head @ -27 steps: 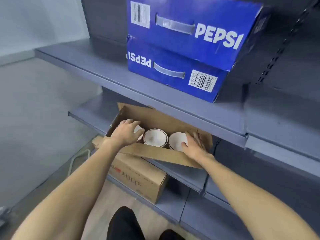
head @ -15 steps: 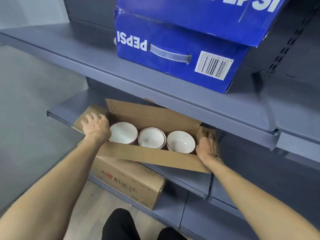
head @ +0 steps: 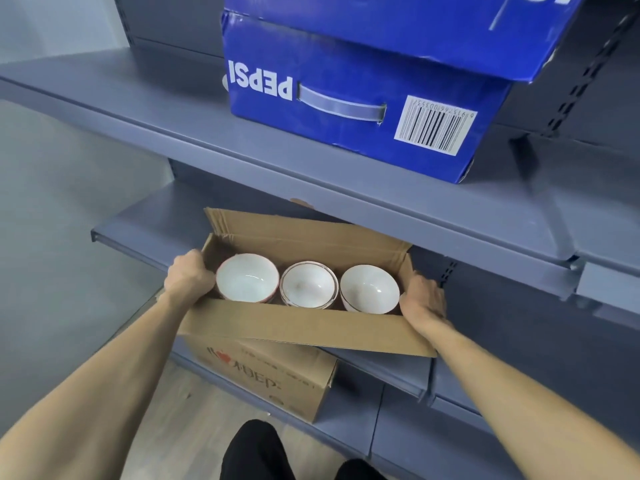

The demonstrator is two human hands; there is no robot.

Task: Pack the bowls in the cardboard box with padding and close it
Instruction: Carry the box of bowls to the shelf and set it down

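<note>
Left grip: our left hand curls over the left end wall of the cardboard box, fingers hooked on its edge.
Right grip: our right hand clasps the right end wall the same way.
Box: it sits at the frame's centre on the lower shelf, flaps open, near flap folded toward us.
Bowls: three white bowls stand upright in a row inside, touching.
Above: blue Pepsi cartons rest on the upper shelf.
Below: another brown carton lies under the shelf.
</note>
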